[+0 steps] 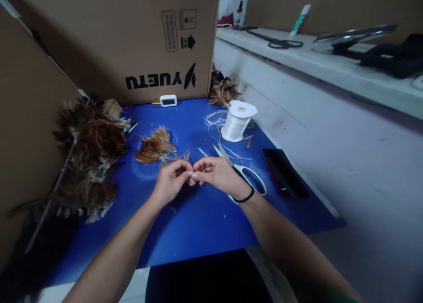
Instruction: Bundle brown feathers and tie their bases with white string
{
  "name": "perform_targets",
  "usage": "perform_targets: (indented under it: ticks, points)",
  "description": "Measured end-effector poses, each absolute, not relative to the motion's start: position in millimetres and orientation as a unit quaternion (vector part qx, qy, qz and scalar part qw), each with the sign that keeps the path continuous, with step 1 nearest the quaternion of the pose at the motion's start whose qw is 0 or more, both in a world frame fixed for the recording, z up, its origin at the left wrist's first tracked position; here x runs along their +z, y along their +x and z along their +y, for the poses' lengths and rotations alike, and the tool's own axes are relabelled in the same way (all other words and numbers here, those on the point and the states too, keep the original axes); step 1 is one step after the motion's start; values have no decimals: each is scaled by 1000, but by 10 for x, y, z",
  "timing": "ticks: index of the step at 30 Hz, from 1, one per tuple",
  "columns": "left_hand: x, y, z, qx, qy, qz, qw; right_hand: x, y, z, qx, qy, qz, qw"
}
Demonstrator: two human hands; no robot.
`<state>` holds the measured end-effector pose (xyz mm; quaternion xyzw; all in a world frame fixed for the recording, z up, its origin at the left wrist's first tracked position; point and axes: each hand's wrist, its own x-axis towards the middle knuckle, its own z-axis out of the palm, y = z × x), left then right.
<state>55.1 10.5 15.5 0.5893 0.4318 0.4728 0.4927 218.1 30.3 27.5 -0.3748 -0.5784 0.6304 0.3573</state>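
Note:
My left hand (174, 179) and my right hand (216, 173) meet over the blue table, thumbs and fingertips pinched together. Whatever they pinch is too small or hidden to make out. Thin brown feather tips (185, 155) show just above my left fingers; whether they are held or lying behind is unclear. Beyond my left hand lies a small bunch of orange-brown feathers (157, 146). White-handled scissors (254, 179) lie partly beneath my right hand and wrist, blades pointing away. A spool of clear ribbon (235, 122) stands farther back, with loose strands (214, 120) around it.
Large heaps of brown feathers (99, 140) fill the left side, with another clump (224, 92) at the back. A black phone (284, 173) lies at the right edge. A cardboard box (142, 38) and small digital display (168, 100) stand behind. The right ledge (307, 69) holds black scissors (284, 43).

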Motion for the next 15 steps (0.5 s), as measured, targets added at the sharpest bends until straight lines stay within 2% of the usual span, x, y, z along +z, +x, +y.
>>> perform_targets:
  ticks: [15]
  points:
    - [115, 544, 128, 486, 562, 430, 514, 275, 2212, 337, 606, -386, -596, 359]
